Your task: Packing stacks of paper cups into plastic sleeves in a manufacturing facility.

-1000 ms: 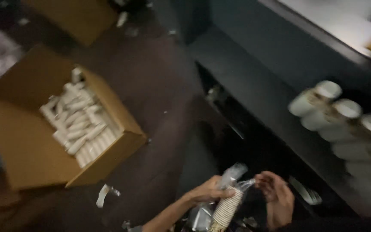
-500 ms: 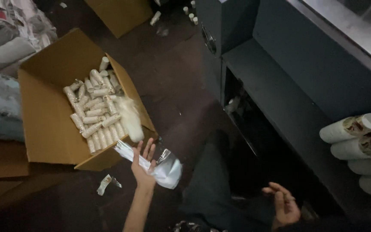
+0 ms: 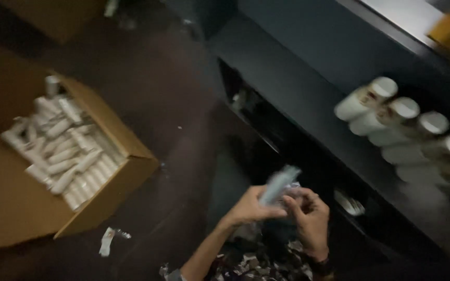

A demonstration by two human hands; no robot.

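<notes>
My left hand (image 3: 250,206) and my right hand (image 3: 308,213) meet low in the middle of the view, both closed on a blurred pale wrapped sleeve of cups (image 3: 279,184) that sticks up between them. An open cardboard box (image 3: 105,203) full of white sleeves of cups (image 3: 63,145) sits on the dark floor to the left. Stacks of white cups (image 3: 391,112) lie on their sides on a dark shelf at the right.
A dark cabinet (image 3: 308,93) with an open lower shelf runs diagonally at the right. Torn white wrapper scraps (image 3: 108,240) lie on the floor by the box. Another cardboard box (image 3: 48,15) is at the top left.
My left hand came back from the box to the middle with a sleeve, and my right hand rose to meet it. The view swung right.
</notes>
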